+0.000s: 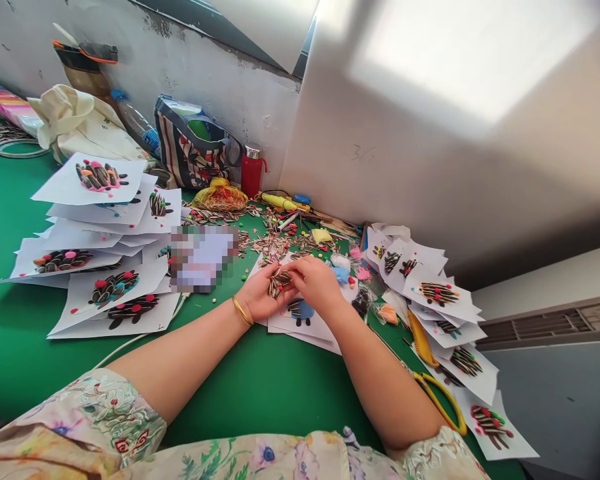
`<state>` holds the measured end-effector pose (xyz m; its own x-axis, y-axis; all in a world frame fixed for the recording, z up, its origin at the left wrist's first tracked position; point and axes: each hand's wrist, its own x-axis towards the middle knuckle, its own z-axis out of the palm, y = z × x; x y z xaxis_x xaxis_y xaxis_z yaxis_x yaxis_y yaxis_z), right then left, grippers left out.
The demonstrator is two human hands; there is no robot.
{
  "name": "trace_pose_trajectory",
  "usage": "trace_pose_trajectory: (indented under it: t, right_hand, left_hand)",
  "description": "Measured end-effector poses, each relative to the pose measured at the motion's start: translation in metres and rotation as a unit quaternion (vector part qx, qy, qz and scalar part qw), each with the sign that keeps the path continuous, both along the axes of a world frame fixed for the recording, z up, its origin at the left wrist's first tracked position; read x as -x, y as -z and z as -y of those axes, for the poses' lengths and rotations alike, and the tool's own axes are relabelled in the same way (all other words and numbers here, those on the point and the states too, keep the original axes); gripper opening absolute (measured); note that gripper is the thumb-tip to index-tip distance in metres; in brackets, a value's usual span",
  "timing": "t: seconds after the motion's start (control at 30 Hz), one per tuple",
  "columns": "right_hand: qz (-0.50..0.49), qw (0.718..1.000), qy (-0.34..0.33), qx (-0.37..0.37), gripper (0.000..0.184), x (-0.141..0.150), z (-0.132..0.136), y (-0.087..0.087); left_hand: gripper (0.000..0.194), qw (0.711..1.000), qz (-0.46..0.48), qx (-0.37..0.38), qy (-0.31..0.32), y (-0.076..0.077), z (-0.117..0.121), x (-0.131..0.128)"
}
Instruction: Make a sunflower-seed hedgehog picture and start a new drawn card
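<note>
My left hand, a gold bangle on its wrist, is cupped palm up around a small heap of striped sunflower seeds. Over that heap, my right hand bends down with its fingertips pressed together at the seeds; what sits between them is hidden. Below both hands lies a white paper sheet on top of others. It carries a blue clay shape with small black feet and some seeds on it, partly covered by my hands.
Finished-looking seed pictures form a left stack and a right stack. Loose seeds and clay balls lie beyond my hands. Yellow-handled scissors and a yellow comb are by my right forearm. A red flask stands near the wall.
</note>
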<state>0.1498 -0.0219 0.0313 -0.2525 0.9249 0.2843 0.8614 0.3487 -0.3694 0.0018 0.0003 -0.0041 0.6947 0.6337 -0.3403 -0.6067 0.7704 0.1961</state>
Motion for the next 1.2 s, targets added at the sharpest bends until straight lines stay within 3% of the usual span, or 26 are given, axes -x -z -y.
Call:
trace_pose_trajectory:
  t: [0.17,0.43,0.8,1.2]
  right_hand:
    - [-0.071,0.996,0.048,0.039,0.015,-0.020,0.022,-0.004]
    - [-0.082,0.993,0.023,0.084,0.014,-0.043,0.054,0.018]
    - [-0.012,0.996,0.017,0.084,0.015,-0.033,0.051,0.031]
    - [0.094,0.994,0.011,0.053,0.016,-0.026,0.051,0.028]
  left_hand:
    - [0.036,1.000,-0.024,-0.005,-0.013,-0.002,0.000,0.003]
    - [0.036,0.999,-0.031,0.005,-0.024,0.000,-0.001,0.002]
    - [0.036,0.999,-0.046,0.002,-0.030,-0.003,0.000,0.001]
    - [0.037,0.998,-0.046,0.006,-0.029,-0.001,-0.001,0.001]
